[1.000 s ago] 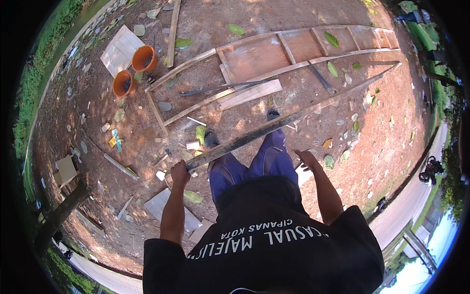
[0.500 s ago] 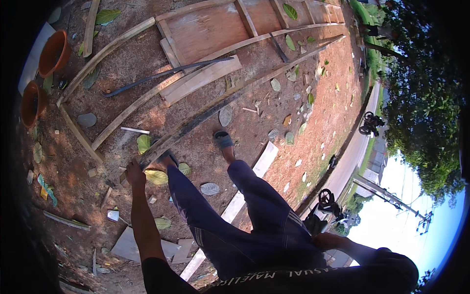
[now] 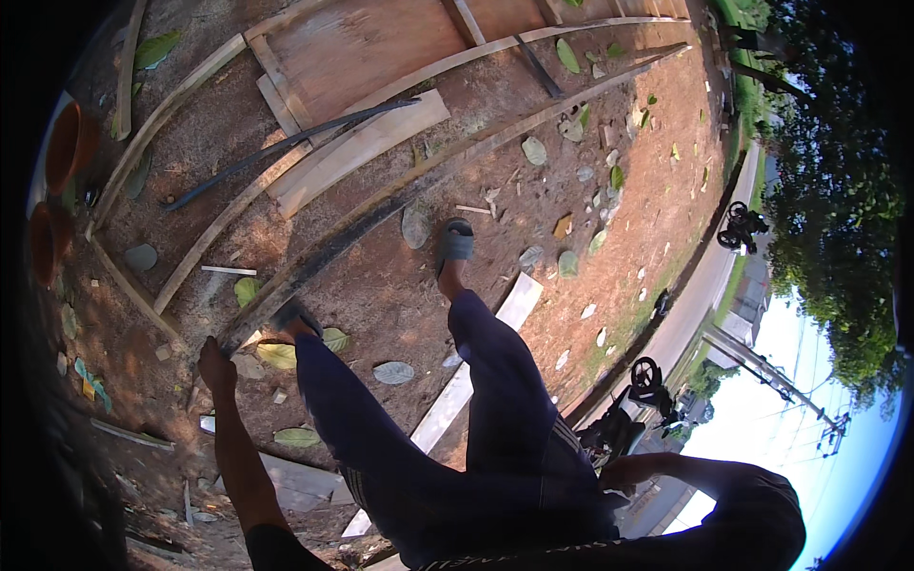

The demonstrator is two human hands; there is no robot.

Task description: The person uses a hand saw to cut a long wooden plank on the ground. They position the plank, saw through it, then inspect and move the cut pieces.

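My left hand is closed around the near end of a long, dark-edged wooden beam. From there the beam runs away to the upper right, past my sandalled feet. My right hand is beside my right hip with its fingers curled in. A small pale patch shows under it, but what it holds, if anything, is unclear. Beyond the beam is a wooden frame with brown panels. A dark, thin bar with a bent end rests across it, beside a loose plank.
A pale board lies on the ground behind my legs. Two orange-brown pots stand at the far left. Leaves and wood scraps litter the soil. A parked motorcycle is at the right, near a road.
My left hand has shifted left and slightly down in the picture, still gripping the beam's end. My right foot has moved forward. The whole view has shifted a little.
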